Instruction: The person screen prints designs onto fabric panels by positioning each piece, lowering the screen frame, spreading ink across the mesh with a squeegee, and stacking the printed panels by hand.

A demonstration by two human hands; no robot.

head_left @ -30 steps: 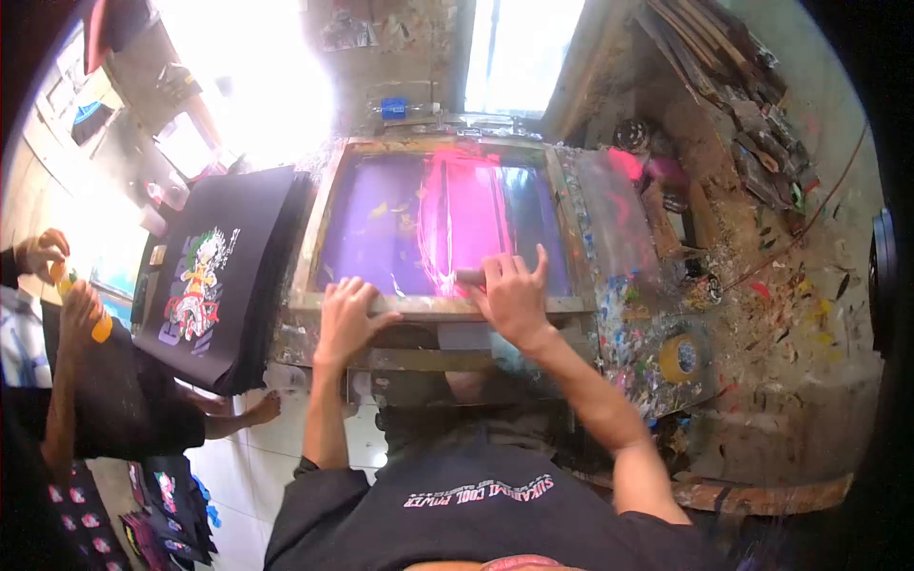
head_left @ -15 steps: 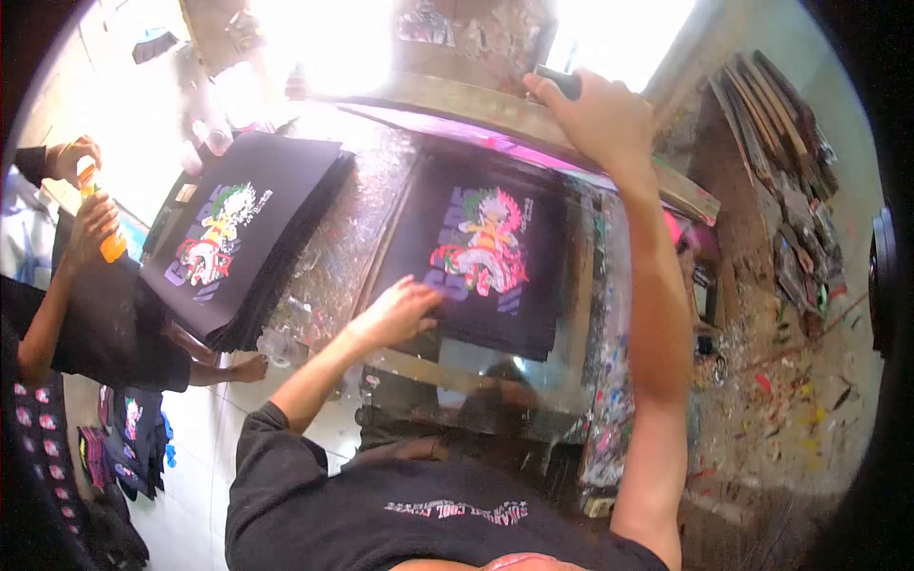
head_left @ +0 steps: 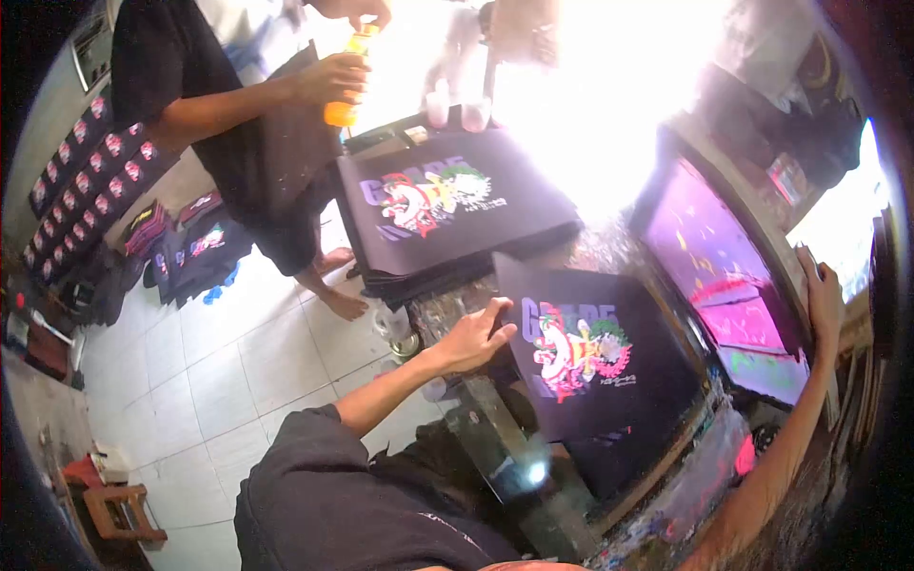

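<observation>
My left hand pinches the left edge of a black printed fabric panel. That edge is lifted off the stack, and a lower black panel shows beneath it. The panel carries a colourful cartoon print with purple lettering. On the right, my right hand grips the outer edge of a wooden-framed printing screen, which stands tilted up beside the stack. Its mesh is purple and pink with smears of ink. Bright glare hides part of the bench beyond.
A second stack of printed black panels lies on the bench to the left. Behind it, a person holds an orange bottle. Plastic cups stand by that stack. Folded printed garments lie on the tiled floor, near a wooden stool.
My view has turned left. My left hand has taken the top panel's edge and raised it off the stack. My right hand still holds the screen up.
</observation>
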